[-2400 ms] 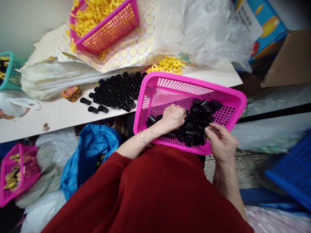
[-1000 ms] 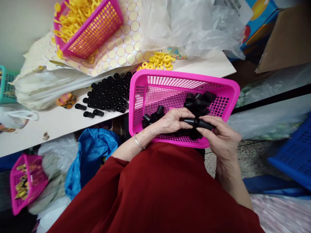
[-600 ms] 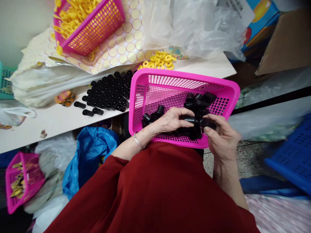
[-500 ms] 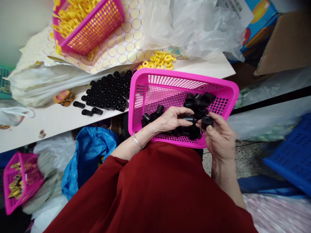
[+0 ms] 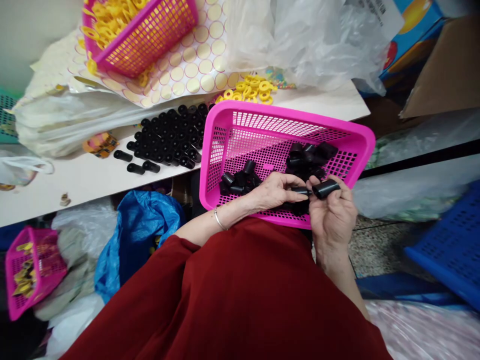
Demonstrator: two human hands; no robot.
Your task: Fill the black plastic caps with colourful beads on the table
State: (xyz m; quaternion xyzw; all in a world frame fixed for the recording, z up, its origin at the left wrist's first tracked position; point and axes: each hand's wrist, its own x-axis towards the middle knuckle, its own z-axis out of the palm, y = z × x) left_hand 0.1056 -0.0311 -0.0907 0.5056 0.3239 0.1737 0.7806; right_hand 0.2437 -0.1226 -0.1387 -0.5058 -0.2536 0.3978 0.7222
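Above the near right part of a pink basket (image 5: 292, 111), both my hands are at work close together. My left hand (image 5: 275, 191) pinches a slim black piece (image 5: 300, 190) that points to the right. In my right hand (image 5: 333, 215) is a wider black plastic cylinder (image 5: 325, 189), lying on its side between thumb and fingers. The tip of the slim piece is close to the cylinder's left end; whether they touch I cannot tell. Loose black cylinders (image 5: 234, 181) lie inside the basket in two heaps, partly hidden by my hands.
Black cylinders (image 5: 168, 135) stand and lie grouped on the white table (image 5: 90, 180). Yellow ring pieces (image 5: 251, 89) lie behind the basket. A second pink basket (image 5: 150, 40) holds more yellow pieces. A blue bag (image 5: 138, 225) hangs below the table; a blue crate (image 5: 450, 245) stands right.
The cylinder in my right hand has turned from showing its end to lying sideways, its left end now facing the slim piece. My left hand has shifted slightly right and down.
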